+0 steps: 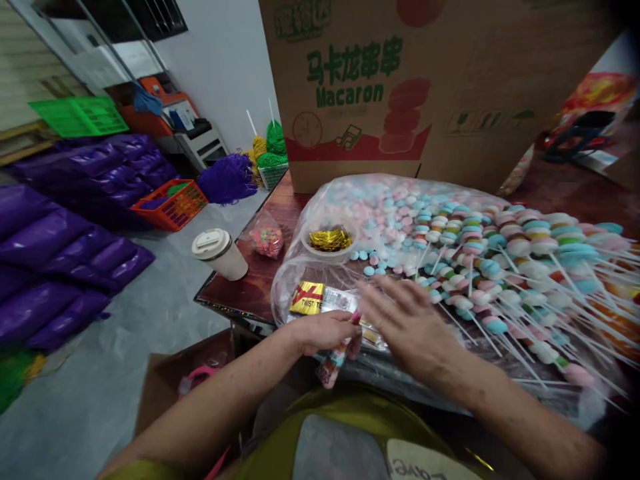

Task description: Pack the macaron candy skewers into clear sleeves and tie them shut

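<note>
My left hand (330, 332) is closed on a wrapped candy skewer (331, 371), a small clear packet with pink and coloured pieces inside. Its upper end disappears between my fingers. Just to the right, my right hand (407, 317) has its fingers stretched out and holds nothing that I can see; motion blurs it a little. Behind my left hand lie a gold twist tie pack (307, 298) and some clear printed wrappers (340, 300). A round plastic bowl (306, 241) farther back contains loose gold twist ties (330, 239).
Many candy skewers (520, 267) on white sticks cover the table's right side, beside a bag of loose pastel candies (380, 207). A large Macaron carton (425, 87) stands behind. A lidded cup (220, 253) and a bag of pink candies (267, 239) occupy the left edge.
</note>
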Demonstrator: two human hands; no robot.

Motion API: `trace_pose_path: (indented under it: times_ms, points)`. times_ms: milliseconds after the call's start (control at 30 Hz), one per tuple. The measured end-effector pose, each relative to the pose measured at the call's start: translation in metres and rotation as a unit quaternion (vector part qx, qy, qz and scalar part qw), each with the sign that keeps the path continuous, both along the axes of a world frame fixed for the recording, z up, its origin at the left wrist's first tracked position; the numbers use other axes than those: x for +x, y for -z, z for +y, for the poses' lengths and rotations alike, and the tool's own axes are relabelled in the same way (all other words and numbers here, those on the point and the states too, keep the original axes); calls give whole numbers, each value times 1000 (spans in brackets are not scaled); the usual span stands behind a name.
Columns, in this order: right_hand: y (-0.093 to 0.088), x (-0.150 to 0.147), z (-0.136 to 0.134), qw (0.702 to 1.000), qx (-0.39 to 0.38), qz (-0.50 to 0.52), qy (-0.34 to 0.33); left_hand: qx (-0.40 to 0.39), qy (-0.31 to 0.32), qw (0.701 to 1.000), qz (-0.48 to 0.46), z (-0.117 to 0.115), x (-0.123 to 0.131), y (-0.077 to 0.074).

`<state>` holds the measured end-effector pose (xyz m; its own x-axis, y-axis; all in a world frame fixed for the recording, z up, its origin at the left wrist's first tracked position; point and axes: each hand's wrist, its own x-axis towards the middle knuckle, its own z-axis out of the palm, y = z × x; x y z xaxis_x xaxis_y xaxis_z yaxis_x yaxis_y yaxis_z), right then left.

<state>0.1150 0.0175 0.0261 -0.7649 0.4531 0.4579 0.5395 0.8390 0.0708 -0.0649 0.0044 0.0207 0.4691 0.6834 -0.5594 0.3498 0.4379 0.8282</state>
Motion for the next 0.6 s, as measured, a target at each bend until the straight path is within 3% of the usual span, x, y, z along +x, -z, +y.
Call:
trace_pose_path:
  times_ms: [67,100,233,267,333,367,433,500,533,567,600]
  points:
    - [3,-3,-3,991,-16,-79,-108,-30,2,998,-51,-2,-1,3]
    - [6,-5,-4,986,-21,-100,-129,-49,17,996,-70,-2,-2,5]
    - [18,-15,-6,981,-43,-150,-120,-95,120,987,-38,3,-5,7]
    - [20,-18,-5,980,-63,-162,-101,-59,143,988,11,5,-6,5]
    - [20,-24,-2,975,-150,-156,-44,106,169,968,153,8,-11,-1]
    - [19,-27,-1,967,-220,-129,-17,213,176,935,223,7,-14,-4]
    - [16,-31,1,921,-387,-49,12,418,179,835,310,3,-22,-8]
    - [9,-36,5,853,-522,-4,20,556,177,746,320,-5,-33,-6]
    - [5,-39,10,828,-560,-6,19,601,164,721,303,-9,-38,-3]
    - [-1,-44,19,814,-580,-23,14,625,139,715,281,-13,-44,2]
    - [-7,-50,32,814,-580,-45,10,626,98,730,258,-16,-48,6]
